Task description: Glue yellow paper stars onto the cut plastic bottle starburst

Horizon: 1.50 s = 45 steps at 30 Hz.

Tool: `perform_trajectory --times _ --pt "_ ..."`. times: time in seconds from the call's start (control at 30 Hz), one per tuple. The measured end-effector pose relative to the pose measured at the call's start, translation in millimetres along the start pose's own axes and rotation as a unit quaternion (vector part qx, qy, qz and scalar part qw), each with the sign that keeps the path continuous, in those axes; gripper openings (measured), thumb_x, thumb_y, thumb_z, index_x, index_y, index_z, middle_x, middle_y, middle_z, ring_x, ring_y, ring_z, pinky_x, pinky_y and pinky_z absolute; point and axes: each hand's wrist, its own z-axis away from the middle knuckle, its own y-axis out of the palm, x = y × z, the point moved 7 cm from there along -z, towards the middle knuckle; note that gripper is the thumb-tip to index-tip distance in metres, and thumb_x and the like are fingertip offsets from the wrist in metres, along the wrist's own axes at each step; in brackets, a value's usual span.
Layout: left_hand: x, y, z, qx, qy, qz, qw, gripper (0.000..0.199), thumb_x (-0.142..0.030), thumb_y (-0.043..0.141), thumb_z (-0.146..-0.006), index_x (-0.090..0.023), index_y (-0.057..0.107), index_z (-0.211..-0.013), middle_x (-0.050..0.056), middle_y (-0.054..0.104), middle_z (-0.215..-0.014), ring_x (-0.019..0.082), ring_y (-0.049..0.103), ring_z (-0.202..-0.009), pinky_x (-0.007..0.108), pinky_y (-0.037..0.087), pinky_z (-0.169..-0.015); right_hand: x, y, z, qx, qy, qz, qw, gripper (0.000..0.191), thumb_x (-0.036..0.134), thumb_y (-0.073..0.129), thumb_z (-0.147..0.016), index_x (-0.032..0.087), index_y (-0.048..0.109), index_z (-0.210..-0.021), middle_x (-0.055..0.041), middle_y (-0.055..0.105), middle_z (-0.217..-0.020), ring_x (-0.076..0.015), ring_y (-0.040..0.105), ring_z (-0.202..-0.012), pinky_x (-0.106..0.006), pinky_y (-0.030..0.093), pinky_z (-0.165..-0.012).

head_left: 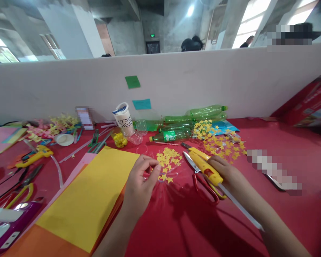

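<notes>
My left hand (141,182) is raised beside a clear plastic piece with yellow paper stars (169,159) on and around it. Thumb and forefinger are pinched together; whatever they hold is too small to make out. My right hand (227,171) is closed around a yellow glue gun (205,167), and a long whitish glue stick (242,207) juts from its rear. Beneath the gun, red-handled scissors (204,187) lie with blades apart. A yellow sheet of paper (96,192) tops a stack of coloured sheets left of my left hand.
Green plastic bottles (176,135) lie along the white partition (182,78), near a tilted paper cup (124,119). More yellow stars (224,146) are scattered at the right. Leftward are another yellow glue gun (36,156), a purple device (16,225) and pink-yellow paper pieces (52,128).
</notes>
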Motion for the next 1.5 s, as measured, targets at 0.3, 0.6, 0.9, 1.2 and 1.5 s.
perform_trajectory --times 0.3,0.6,0.9,1.2,1.5 --pt "3 -1.5 1 0.021 -0.058 0.049 0.997 0.013 -0.023 0.053 -0.087 -0.02 0.056 -0.074 -0.002 0.051 -0.08 0.013 0.05 -0.08 0.024 0.038 -0.074 -52 30 10 0.142 0.049 0.092 0.984 0.032 0.003 0.053 -0.06 0.016 0.056 -0.09 -0.01 0.055 -0.096 -0.0235 0.057 -0.085 -0.035 0.048 -0.075" --pt "5 -6.4 1 0.01 -0.07 0.065 0.995 0.013 -0.022 0.054 -0.085 -0.02 0.055 -0.072 -0.001 0.05 -0.079 0.013 0.049 -0.079 0.024 0.038 -0.075 30 50 -10 0.102 -0.068 0.056 0.991 0.04 0.008 0.048 -0.081 0.019 0.051 -0.119 -0.0112 0.06 -0.114 -0.0242 0.058 -0.104 -0.035 0.045 -0.087" --pt "12 -9.6 10 0.047 -0.12 0.125 0.984 0.015 -0.027 0.054 -0.084 -0.019 0.055 -0.071 -0.001 0.05 -0.076 0.013 0.049 -0.075 0.025 0.038 -0.071 68 48 4 0.056 -0.076 0.031 0.995 0.014 0.013 0.048 -0.086 0.021 0.06 -0.088 -0.0014 0.065 -0.074 -0.0145 0.06 -0.064 -0.025 0.042 -0.06" --pt "14 26.6 25 0.13 -0.233 0.293 0.918 0.008 -0.026 0.058 -0.079 -0.018 0.059 -0.077 -0.001 0.051 -0.074 0.013 0.049 -0.072 0.025 0.042 -0.071 113 11 -7 -0.092 -0.237 0.036 0.966 0.015 0.015 0.05 -0.09 0.021 0.057 -0.102 -0.0067 0.067 -0.089 -0.0169 0.062 -0.077 -0.028 0.047 -0.066" --pt "5 14.6 23 0.101 -0.135 0.135 0.976 0.015 -0.03 0.049 -0.087 -0.02 0.058 -0.08 0.002 0.055 -0.083 0.016 0.053 -0.08 0.031 0.044 -0.075 93 6 -13 -0.114 -0.156 -0.026 0.981 0.009 0.019 0.049 -0.091 0.022 0.057 -0.092 -0.0035 0.067 -0.083 -0.015 0.063 -0.073 -0.027 0.047 -0.065"
